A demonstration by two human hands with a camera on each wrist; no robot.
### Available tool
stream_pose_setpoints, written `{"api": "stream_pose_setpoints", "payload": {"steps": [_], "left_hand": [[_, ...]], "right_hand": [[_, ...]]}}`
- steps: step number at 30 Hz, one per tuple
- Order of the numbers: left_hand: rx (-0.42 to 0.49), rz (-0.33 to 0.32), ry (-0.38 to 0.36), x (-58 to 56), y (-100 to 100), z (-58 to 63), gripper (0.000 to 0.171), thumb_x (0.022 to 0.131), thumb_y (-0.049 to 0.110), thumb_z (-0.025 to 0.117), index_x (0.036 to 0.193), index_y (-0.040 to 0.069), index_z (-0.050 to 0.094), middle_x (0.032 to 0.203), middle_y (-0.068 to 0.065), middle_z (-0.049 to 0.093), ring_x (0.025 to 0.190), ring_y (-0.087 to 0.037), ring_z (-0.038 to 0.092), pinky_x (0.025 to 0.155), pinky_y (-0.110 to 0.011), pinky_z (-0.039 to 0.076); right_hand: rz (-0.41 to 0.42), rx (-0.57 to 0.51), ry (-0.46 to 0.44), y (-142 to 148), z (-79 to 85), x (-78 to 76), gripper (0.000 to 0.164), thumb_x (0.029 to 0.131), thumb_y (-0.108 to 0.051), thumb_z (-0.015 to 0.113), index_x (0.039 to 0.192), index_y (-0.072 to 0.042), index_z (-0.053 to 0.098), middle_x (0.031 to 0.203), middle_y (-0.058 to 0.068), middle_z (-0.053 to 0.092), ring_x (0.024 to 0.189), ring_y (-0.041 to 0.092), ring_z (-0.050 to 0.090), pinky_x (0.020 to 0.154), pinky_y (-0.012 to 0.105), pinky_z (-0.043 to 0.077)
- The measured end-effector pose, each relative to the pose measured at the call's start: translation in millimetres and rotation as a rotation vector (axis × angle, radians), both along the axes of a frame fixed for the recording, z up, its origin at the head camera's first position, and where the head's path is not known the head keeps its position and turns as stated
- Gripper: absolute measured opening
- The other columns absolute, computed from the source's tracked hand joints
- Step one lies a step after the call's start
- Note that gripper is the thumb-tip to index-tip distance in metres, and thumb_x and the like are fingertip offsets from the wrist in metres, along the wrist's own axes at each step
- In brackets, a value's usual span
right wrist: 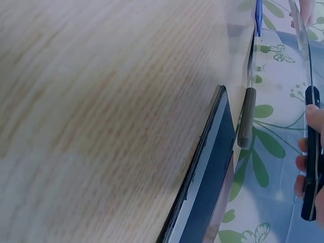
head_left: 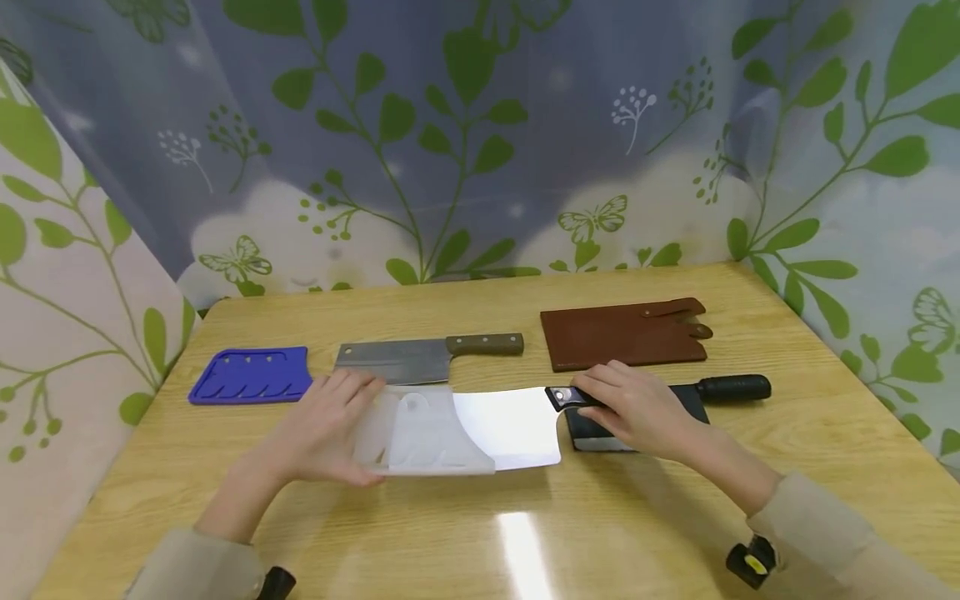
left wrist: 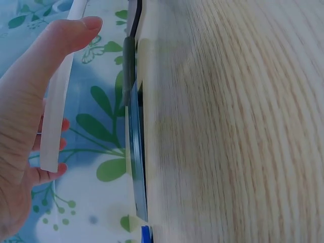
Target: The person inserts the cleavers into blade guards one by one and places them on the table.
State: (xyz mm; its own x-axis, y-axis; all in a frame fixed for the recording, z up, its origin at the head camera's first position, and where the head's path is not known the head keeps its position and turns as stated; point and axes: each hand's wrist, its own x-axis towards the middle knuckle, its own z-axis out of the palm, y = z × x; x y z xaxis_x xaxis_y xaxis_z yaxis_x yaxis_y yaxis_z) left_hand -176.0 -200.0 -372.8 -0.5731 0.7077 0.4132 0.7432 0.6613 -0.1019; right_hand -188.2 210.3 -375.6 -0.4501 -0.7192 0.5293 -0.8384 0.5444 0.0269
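Note:
A cleaver with a shiny blade (head_left: 517, 427) and a black handle (right wrist: 310, 167) is held level above the table. My right hand (head_left: 637, 408) grips the handle, fingers curled round it. The far part of the blade sits inside a translucent white blade cover (head_left: 435, 442). My left hand (head_left: 326, 429) holds that cover at its left end, with the thumb along the lower edge and the fingers over the top. In the left wrist view the cover's edge (left wrist: 55, 116) lies between thumb and fingers, off the table. The cover hides the blade's left end.
Behind the hands lies a wooden-handled cleaver (head_left: 483, 344), with a blue blade cover (head_left: 258, 375) to its left. A brown leather sheath (head_left: 622, 337) lies at the back right. Partly under my right hand is a dark-bladed cleaver (head_left: 735, 387). A patterned curtain (head_left: 465, 167) hangs behind the table.

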Motion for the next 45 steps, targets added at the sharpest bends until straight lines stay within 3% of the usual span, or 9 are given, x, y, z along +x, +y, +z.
{"api": "stream_pose_setpoints", "payload": {"steps": [4,7,10,23,30,37,45], "left_hand": [[0.011,-0.018,-0.046,-0.4,11,0.0,0.102,0.043,0.063,0.075,0.118,-0.003,0.054,0.109,-0.012,0.054,0.097,-0.026,0.049,0.074,-0.042,0.044],[0.021,-0.039,-0.079,-1.2,20,0.4,0.099,0.045,0.062,0.076,0.118,-0.001,0.055,0.109,-0.010,0.054,0.098,-0.025,0.049,0.074,-0.041,0.042],[0.014,-0.026,-0.082,-0.8,25,0.4,0.100,0.042,0.062,0.076,0.118,-0.001,0.055,0.110,-0.010,0.054,0.099,-0.025,0.049,0.075,-0.041,0.041],[0.008,-0.018,-0.086,-0.4,38,-7.0,0.100,0.043,0.064,0.076,0.117,0.000,0.056,0.109,-0.011,0.054,0.099,-0.026,0.049,0.074,-0.041,0.041],[0.011,-0.009,-0.070,-2.6,40,-5.5,0.097,0.045,0.062,0.074,0.117,0.000,0.056,0.110,-0.011,0.055,0.100,-0.026,0.049,0.077,-0.044,0.042],[-0.015,0.024,-0.084,-2.7,43,-3.6,0.099,0.046,0.064,0.073,0.120,0.001,0.055,0.112,-0.011,0.054,0.103,-0.026,0.049,0.077,-0.043,0.042],[-0.049,0.039,-0.077,-4.4,43,-3.2,0.101,0.047,0.067,0.071,0.122,0.001,0.054,0.113,-0.012,0.054,0.104,-0.027,0.049,0.078,-0.044,0.042]], "right_hand": [[-0.006,0.016,-0.020,-5,0.1,2.7,0.037,0.095,-0.034,0.051,0.106,-0.002,0.064,0.096,0.005,0.061,0.080,0.017,0.056,0.062,0.029,0.048],[-0.016,0.034,-0.043,-11,0.6,4.4,0.031,0.084,-0.022,0.068,0.107,-0.002,0.064,0.096,0.004,0.061,0.080,0.016,0.056,0.060,0.028,0.047],[-0.043,0.036,-0.047,-16,0.5,5.8,0.035,0.075,-0.015,0.075,0.106,-0.002,0.065,0.094,0.004,0.061,0.079,0.017,0.055,0.059,0.027,0.047],[-0.087,0.041,-0.040,-35,-6.6,11.3,0.032,0.078,-0.016,0.073,0.106,-0.001,0.065,0.095,0.006,0.062,0.085,0.020,0.060,0.076,0.036,0.051],[-0.097,0.050,-0.058,-35,-2.1,10.3,0.030,0.081,-0.017,0.070,0.106,-0.002,0.064,0.096,0.006,0.060,0.079,0.019,0.054,0.065,0.029,0.047],[-0.103,0.048,-0.051,-38,0.4,8.8,0.029,0.082,-0.017,0.070,0.106,-0.002,0.065,0.095,0.006,0.061,0.081,0.020,0.056,0.070,0.032,0.049],[-0.121,0.042,-0.051,-39,-2.6,8.8,0.029,0.081,-0.017,0.071,0.105,-0.003,0.065,0.094,0.005,0.060,0.076,0.018,0.053,0.063,0.028,0.046]]}}
